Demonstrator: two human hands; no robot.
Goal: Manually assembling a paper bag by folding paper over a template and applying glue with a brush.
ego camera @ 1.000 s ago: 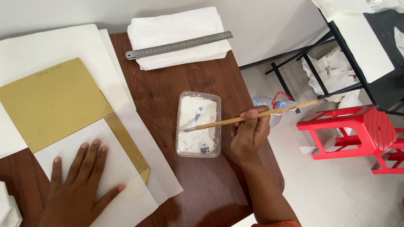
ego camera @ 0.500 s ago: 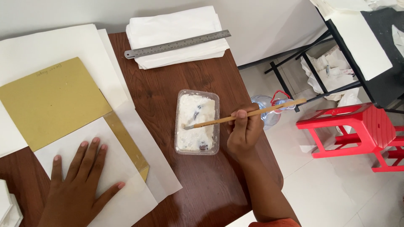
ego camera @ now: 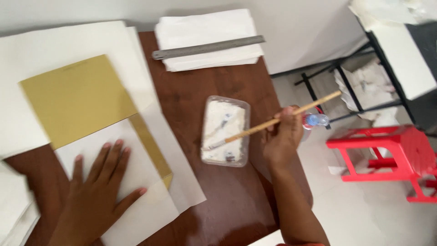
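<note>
My right hand grips a long wooden-handled brush whose tip dips into a clear plastic tub of white paste on the brown table. My left hand lies flat, fingers spread, on a white sheet that overlaps a gold sheet.
Large white sheets lie under the gold one. A steel ruler rests on a stack of white paper at the table's far edge. Beside the table stand a red plastic stool, a black metal frame and a small bottle.
The brush tip has stayed in the tub while my right hand shifted slightly. My left hand remains pressed on the white sheet. The camera view has swung a little.
</note>
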